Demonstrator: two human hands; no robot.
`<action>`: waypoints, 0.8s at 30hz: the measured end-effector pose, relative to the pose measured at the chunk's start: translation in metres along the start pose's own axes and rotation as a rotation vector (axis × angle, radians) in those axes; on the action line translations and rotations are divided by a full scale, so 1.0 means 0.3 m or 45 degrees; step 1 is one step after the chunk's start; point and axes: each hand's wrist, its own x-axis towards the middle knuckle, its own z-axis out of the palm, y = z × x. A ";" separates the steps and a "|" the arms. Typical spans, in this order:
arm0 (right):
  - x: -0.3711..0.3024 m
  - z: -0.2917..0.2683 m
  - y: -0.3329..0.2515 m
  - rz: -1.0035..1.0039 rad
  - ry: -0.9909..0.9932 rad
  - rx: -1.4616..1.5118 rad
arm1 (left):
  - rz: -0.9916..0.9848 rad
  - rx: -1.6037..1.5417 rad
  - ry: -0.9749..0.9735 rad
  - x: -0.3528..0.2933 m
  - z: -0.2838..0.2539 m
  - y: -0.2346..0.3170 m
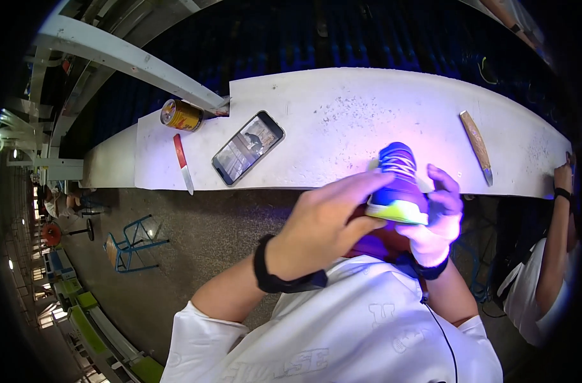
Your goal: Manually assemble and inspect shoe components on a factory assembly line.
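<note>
A dark blue sneaker (399, 182) with pale laces and a bright yellow-green heel is held up over the near edge of the white worktable, its toe pointing away from me. My left hand (332, 214) grips it from the left, fingers along its side and thumb by the heel. On the other side my right hand (441, 214) is curled around the shoe, with the thumb at the bottom of the heel and the fingers bent beside the upper. Violet-blue light falls on the shoe and the right hand.
The white worktable (291, 96) carries a phone (248, 148), a red-handled knife (183, 165), a drink can (181, 115) and a wooden-handled blade (476, 148). Beyond lies a dark ribbed surface (367, 41). A blue-framed stool (134, 244) stands left; another person's hand (563, 177) rests at the table's right end.
</note>
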 end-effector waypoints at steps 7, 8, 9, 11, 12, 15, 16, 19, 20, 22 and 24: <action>0.098 -0.182 -0.121 0.058 -0.339 0.091 | 0.318 0.105 0.229 -0.012 0.287 -0.111; 0.082 -0.173 -0.127 0.063 -0.330 0.099 | 0.314 0.093 0.231 -0.020 0.295 -0.138; 0.080 -0.161 -0.131 0.027 -0.331 0.082 | 0.292 0.027 0.213 -0.024 0.296 -0.169; 0.089 -0.144 -0.142 0.021 -0.360 0.047 | 0.333 -0.026 0.261 -0.009 0.303 -0.193; 0.096 -0.141 -0.147 0.009 -0.382 0.014 | 0.329 -0.032 0.266 0.002 0.316 -0.183; 0.120 -0.145 -0.168 0.019 -0.435 -0.041 | 0.420 -0.341 0.386 0.038 0.353 -0.122; 0.132 -0.138 -0.174 0.025 -0.454 -0.037 | 0.429 -0.372 0.374 0.037 0.346 -0.109; 0.175 -0.138 -0.174 0.007 -0.556 -0.031 | 0.431 -0.344 0.465 0.021 0.344 -0.088; 0.183 -0.129 -0.172 0.013 -0.502 0.010 | 0.441 -0.312 0.493 0.027 0.346 -0.096; 0.172 -0.136 -0.153 0.021 -0.485 0.123 | 0.499 -0.225 0.460 0.052 0.330 -0.115; 0.146 -0.152 -0.136 0.008 -0.474 0.132 | 0.502 -0.286 0.393 0.062 0.330 -0.117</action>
